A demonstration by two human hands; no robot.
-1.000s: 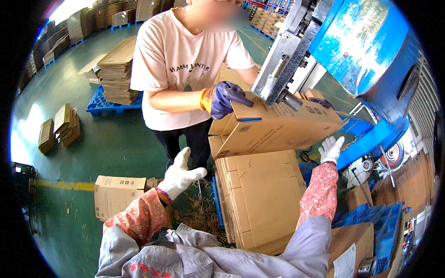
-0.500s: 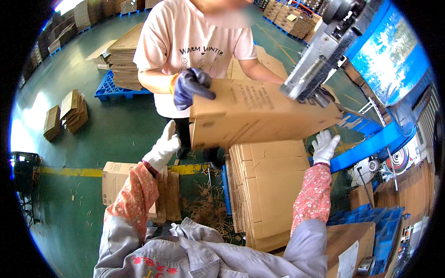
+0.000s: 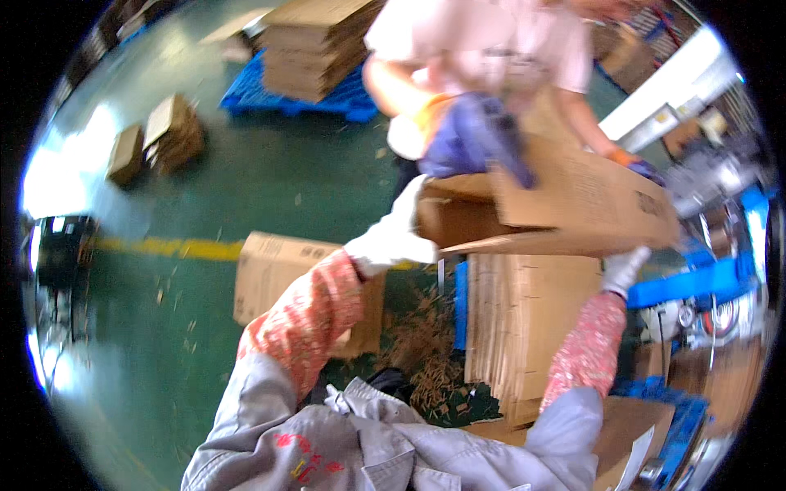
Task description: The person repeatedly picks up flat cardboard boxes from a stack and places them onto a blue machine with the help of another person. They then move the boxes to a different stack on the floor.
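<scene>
A brown cardboard box (image 3: 573, 204), its left end open, is held up in front of me. My left hand (image 3: 393, 233), in a white glove, grips the edge of that open end between thumb and fingers. At the lower right edge of the box is my right hand (image 3: 626, 268), gloved too, closed against it with its fingertips partly hidden. A co-worker across from me has a purple-gloved hand (image 3: 479, 139) on the top left of the box and the other gloved hand (image 3: 647, 170) by its far right end. Motion blurs the co-worker's hands.
Below the box stands a stack of flat cartons (image 3: 532, 327). Cardboard scraps (image 3: 426, 348) litter the floor beside it, near another carton (image 3: 282, 274). A blue machine arm (image 3: 688, 282) is at right. Stacked cardboard (image 3: 315, 53) sits on a blue pallet (image 3: 246, 86) at the back.
The box has come away from the machine head and tipped, showing its open left end. Both my hands have moved from apart to holding it. The view has swung to the right.
</scene>
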